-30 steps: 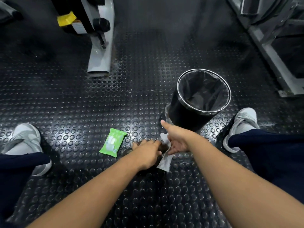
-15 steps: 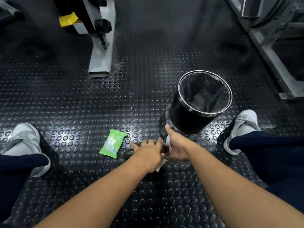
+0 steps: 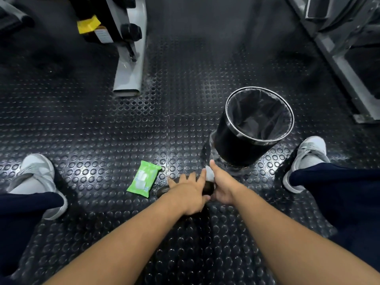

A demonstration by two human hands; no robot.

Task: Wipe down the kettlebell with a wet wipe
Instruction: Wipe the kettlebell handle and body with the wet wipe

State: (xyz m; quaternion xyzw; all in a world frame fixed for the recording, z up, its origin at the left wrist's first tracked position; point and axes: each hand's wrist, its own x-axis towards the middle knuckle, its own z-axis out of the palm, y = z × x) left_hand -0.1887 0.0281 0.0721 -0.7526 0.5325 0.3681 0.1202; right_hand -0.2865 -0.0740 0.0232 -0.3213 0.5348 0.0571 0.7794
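Head view (1 view only).

1. The kettlebell point(image 3: 208, 187) sits on the studded floor point(image 3: 102, 130) between the person's 2 shoes, just short of the bin point(image 3: 236, 145). Both hands cover most of it. We see only a dark sliver between them and a dark edge at the left.

2. The left hand point(image 3: 189, 192) lies on top of the kettlebell with its fingers straight and spread. It grips nothing. We judge that it presses down to keep the weight from rolling or turning while the other hand rubs.

3. The right hand point(image 3: 223, 186) has its fingers curled under and its thumb pointing away towards the bin. It holds the wet wipe point(image 3: 209, 174), which shows as a small white patch beside the thumb. We judge that the wipe is held against the far right side of the kettlebell.

4. The green pack of wipes point(image 3: 144, 178) lies flat just left of the kettlebell, within reach. The lined bin stands close, probably so the used wipe can be dropped in.

5. Change over the last 1 s: a long flap of the wipe hung on the near side, below the right hand. It now shows only on the far side. The right hand has moved towards the bin. The left fingers have opened out from a looser curl. The pack and the bin have not moved.
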